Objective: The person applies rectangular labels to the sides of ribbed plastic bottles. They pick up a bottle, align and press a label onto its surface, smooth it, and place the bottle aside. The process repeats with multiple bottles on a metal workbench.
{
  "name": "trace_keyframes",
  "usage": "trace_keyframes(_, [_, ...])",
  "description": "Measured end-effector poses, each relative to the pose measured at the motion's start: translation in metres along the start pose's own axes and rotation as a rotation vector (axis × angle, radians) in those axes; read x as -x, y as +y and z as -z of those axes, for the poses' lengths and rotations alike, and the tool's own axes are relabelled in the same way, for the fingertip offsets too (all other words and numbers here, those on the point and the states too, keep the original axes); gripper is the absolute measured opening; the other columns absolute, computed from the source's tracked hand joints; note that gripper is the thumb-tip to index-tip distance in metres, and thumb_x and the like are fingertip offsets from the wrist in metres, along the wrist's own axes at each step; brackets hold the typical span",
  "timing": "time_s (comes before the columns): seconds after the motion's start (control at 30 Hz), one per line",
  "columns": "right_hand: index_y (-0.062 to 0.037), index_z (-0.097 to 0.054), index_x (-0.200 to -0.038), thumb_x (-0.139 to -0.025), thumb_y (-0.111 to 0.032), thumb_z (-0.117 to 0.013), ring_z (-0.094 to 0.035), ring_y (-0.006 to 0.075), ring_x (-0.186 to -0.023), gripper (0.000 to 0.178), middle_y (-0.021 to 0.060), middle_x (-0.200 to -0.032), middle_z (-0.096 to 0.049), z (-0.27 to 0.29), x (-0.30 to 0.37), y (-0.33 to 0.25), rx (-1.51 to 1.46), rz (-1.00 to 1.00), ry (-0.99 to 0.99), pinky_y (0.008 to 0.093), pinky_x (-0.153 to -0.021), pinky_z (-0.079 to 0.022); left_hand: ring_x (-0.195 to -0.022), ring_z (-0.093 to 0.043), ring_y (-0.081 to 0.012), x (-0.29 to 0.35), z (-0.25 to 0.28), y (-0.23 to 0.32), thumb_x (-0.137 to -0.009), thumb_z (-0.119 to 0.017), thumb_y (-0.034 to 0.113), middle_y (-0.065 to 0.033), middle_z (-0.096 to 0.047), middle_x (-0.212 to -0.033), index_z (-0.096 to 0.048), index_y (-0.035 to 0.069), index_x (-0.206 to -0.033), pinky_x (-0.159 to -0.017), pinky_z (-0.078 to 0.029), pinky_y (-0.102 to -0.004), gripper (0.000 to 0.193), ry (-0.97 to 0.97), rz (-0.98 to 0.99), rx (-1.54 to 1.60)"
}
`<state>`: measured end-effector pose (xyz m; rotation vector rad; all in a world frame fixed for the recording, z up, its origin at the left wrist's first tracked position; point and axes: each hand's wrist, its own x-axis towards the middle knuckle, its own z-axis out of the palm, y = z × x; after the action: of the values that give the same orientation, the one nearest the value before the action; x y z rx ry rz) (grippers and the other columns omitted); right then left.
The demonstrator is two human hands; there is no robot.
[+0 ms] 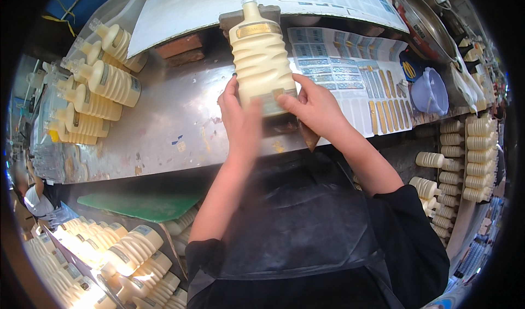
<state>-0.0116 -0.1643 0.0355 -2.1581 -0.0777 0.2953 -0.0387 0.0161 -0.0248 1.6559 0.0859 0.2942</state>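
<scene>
A cream bottle (pixel 261 60) with wavy ridges and a clear cap lies tilted back on a dark block (pixel 269 12), its neck pointing away from me. It carries a gold label (pixel 257 30) at the shoulder and a silvery label (pixel 267 102) near the base. My left hand (pixel 239 112) is closed against the bottle's lower left side, its thumb smeared by motion at the label's edge. On the lower right my right hand (pixel 314 105) grips the bottle, its thumb pressed on the silvery label. The fingers behind the bottle are hidden.
Sheets of gold and silver labels (pixel 350 71) lie right of the bottle, beside a lilac bucket (pixel 430 92). Several cream bottles (pixel 115 84) stand on the metal table (pixel 158 128) at left. More bottles fill the lower left and right. Bricks (pixel 180 47) support a white board (pixel 202 5).
</scene>
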Motion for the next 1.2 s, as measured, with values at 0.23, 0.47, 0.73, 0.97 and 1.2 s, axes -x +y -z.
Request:
trace_keyframes(0.23, [-0.0016, -0.059, -0.141, -0.083, -0.055, -0.076, -0.059, 0.0182, -0.067, 0.081, 0.0055, -0.073, -0.058, -0.001, -0.001, -0.001, 0.074, 0.022, 0.037, 0.0337, -0.063, -0.047, -0.137, -0.041, -0.0333, 0.001, -0.007, 0.012, -0.095, -0.066, 0.035, -0.0207, -0.033, -0.146, -0.033, -0.004, -0.152, -0.116, -0.035, -0.0436, 0.077, 0.002, 0.036, -0.031])
trace_keyframes(0.47, [-0.0012, -0.059, -0.141, -0.086, -0.051, -0.075, -0.059, 0.0167, -0.069, 0.076, 0.0057, -0.075, -0.061, -0.001, -0.001, 0.002, 0.103, 0.041, 0.024, 0.0326, -0.065, -0.048, -0.138, -0.04, -0.031, 0.001, -0.008, 0.014, -0.099, -0.06, 0.03, -0.0198, -0.034, -0.149, -0.031, -0.004, -0.153, -0.118, -0.033, -0.042, 0.07, 0.003, 0.063, 0.012])
trace_keyframes(0.73, [0.0016, -0.054, -0.144, -0.099, -0.041, -0.07, -0.058, 0.0109, -0.077, 0.064, 0.0043, -0.085, -0.065, 0.001, -0.005, 0.021, -0.174, -0.016, -0.08, 0.0288, -0.07, -0.048, -0.137, -0.044, -0.0205, 0.005, 0.0, 0.01, -0.11, -0.047, 0.021, -0.0117, -0.045, -0.149, -0.037, 0.001, -0.151, -0.12, -0.03, -0.0368, 0.047, -0.003, 0.14, 0.445])
trace_keyframes(0.97, [0.0013, -0.053, -0.145, -0.1, -0.037, -0.069, -0.056, 0.0097, -0.079, 0.062, 0.0031, -0.089, -0.064, -0.001, -0.007, 0.023, -0.168, -0.032, -0.096, 0.0267, -0.071, -0.048, -0.139, -0.04, -0.0216, 0.01, -0.004, 0.004, -0.108, -0.049, 0.021, -0.0137, -0.044, -0.149, -0.035, 0.0, -0.152, -0.12, -0.028, -0.0378, 0.05, -0.017, 0.052, 0.217])
trace_keyframes(1.2, [0.0015, -0.058, -0.139, -0.105, -0.034, -0.06, -0.057, 0.0084, -0.076, 0.049, 0.0002, -0.092, -0.064, -0.004, -0.007, 0.034, -0.391, 0.002, -0.069, 0.0247, -0.07, -0.047, -0.138, -0.042, -0.0272, 0.017, 0.004, -0.011, -0.096, -0.065, 0.027, -0.0171, -0.042, -0.149, -0.033, 0.0, -0.153, -0.119, -0.03, -0.0418, 0.07, -0.001, -0.039, 0.175])
